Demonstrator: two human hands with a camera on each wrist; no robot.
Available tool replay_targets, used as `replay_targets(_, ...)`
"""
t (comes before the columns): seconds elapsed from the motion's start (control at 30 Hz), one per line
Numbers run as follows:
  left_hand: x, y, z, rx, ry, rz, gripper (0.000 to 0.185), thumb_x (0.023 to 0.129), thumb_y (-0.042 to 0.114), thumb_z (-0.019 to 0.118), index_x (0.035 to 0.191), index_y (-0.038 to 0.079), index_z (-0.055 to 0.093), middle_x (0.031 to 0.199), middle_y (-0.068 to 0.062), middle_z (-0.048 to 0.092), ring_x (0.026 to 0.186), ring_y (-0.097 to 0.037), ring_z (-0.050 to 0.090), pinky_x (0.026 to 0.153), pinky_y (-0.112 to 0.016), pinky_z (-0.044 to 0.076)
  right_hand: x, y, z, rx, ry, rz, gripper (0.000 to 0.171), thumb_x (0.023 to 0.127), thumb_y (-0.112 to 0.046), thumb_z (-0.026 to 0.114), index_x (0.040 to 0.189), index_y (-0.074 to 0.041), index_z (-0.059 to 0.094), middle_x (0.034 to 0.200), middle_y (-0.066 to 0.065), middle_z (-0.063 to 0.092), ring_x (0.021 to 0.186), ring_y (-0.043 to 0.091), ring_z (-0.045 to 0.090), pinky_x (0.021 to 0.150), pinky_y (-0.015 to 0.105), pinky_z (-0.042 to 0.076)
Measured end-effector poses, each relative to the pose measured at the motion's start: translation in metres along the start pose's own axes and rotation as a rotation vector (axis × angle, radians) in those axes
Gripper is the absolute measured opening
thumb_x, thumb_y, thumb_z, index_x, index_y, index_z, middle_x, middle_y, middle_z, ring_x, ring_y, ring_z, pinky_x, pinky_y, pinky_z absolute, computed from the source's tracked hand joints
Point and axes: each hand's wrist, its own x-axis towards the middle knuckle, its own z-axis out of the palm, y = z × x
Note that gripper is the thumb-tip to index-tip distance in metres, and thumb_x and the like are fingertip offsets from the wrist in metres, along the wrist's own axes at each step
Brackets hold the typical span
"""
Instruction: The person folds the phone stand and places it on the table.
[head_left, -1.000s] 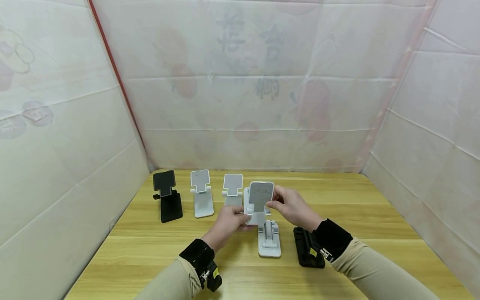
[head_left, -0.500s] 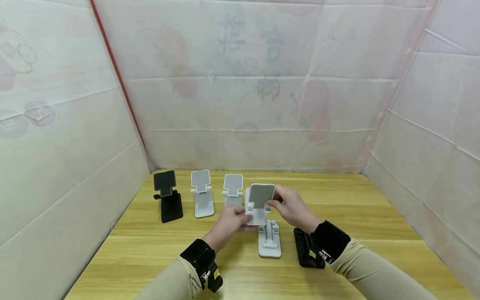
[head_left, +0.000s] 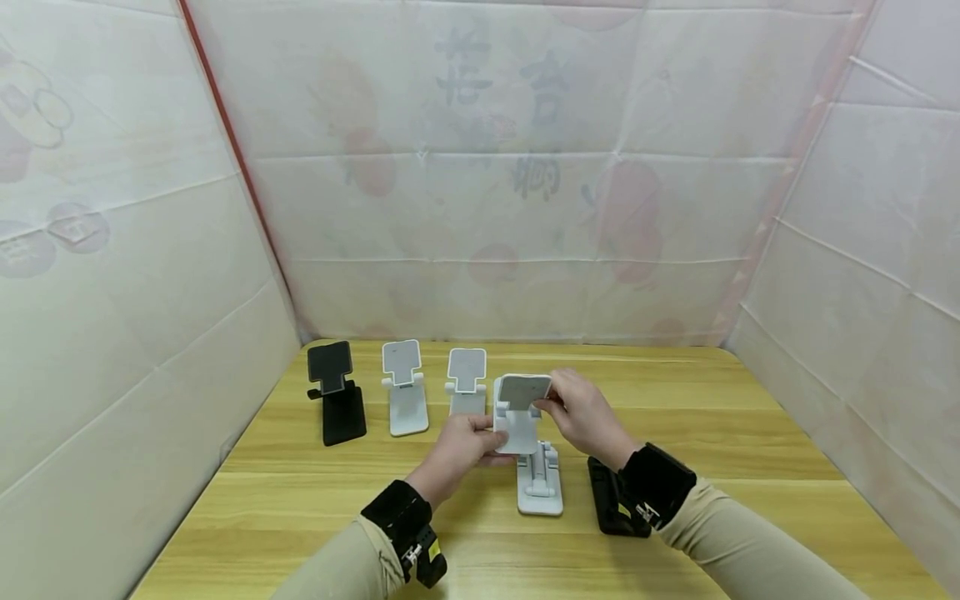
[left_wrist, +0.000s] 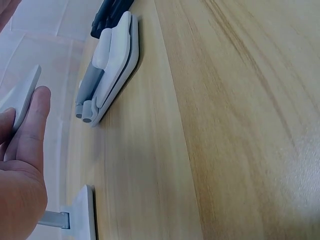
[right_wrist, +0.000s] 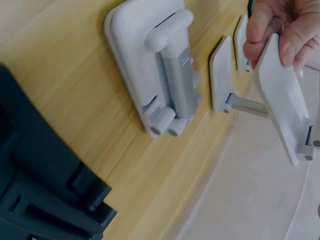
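**Both hands on a white stand**

Left hand grips the white stand's base, right hand pinches its top plate, all held just above the worktop. Light, stiff plastic, hinged, I'd judge: best held by base and plate edge. Beneath lie a folded white stand and a black one; three open stands wait behind.

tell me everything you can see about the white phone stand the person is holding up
The held stand is white, plastic by the look, with a flat base and a grey-faced plate tilted back on top. It is lifted off the table, above a folded white stand. The left hand grips its base from the left; the right hand pinches the plate's edge. The right wrist view shows fingers curled on one panel.
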Motion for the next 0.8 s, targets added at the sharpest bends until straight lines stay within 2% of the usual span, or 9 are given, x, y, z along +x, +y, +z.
replay_targets(0.2,-0.001,0.0,0.001,-0.007,-0.001,-0.004,0.035,0.099,0.001,0.063,0.131,-0.012,0.062,0.121,-0.026,0.068,0.106,-0.036,0.072,0.085,-0.036,0.064,-0.002,0.007,0.004,-0.109,0.076,-0.132,0.021,0.087,-0.001,0.077,0.099,-0.009,0.061,0.087,0.0,0.059,0.081,0.014,0.05,0.066,0.029,0.042)
replay_targets(0.4,-0.002,0.002,0.003,-0.006,-0.001,-0.009,0.036,0.099,0.0,0.063,0.132,-0.013,0.061,0.12,-0.026,0.068,0.105,-0.037,0.072,0.085,-0.037,0.064,-0.002,0.01,0.006,-0.155,0.113,-0.191,0.025,0.085,-0.001,0.079,0.093,-0.008,0.057,0.085,0.0,0.057,0.079,0.015,0.049,0.064,0.029,0.04)
replay_targets(0.63,-0.003,0.001,0.004,0.022,-0.009,-0.014,0.035,0.098,0.0,0.064,0.13,-0.013,0.062,0.117,-0.027,0.069,0.102,-0.036,0.073,0.084,-0.037,0.064,-0.002,0.013,0.004,-0.23,0.103,-0.239,0.026,0.088,-0.004,0.078,0.095,-0.008,0.053,0.087,0.001,0.055,0.079,0.015,0.044,0.068,0.029,0.037)
replay_targets(0.8,-0.002,0.001,0.004,0.036,-0.007,-0.028,0.034,0.098,0.001,0.064,0.129,-0.012,0.063,0.117,-0.026,0.069,0.099,-0.034,0.074,0.083,-0.036,0.065,-0.002,0.017,0.003,-0.258,0.144,-0.303,0.028,0.083,-0.002,0.081,0.09,-0.007,0.054,0.084,0.002,0.055,0.077,0.017,0.046,0.066,0.031,0.041)
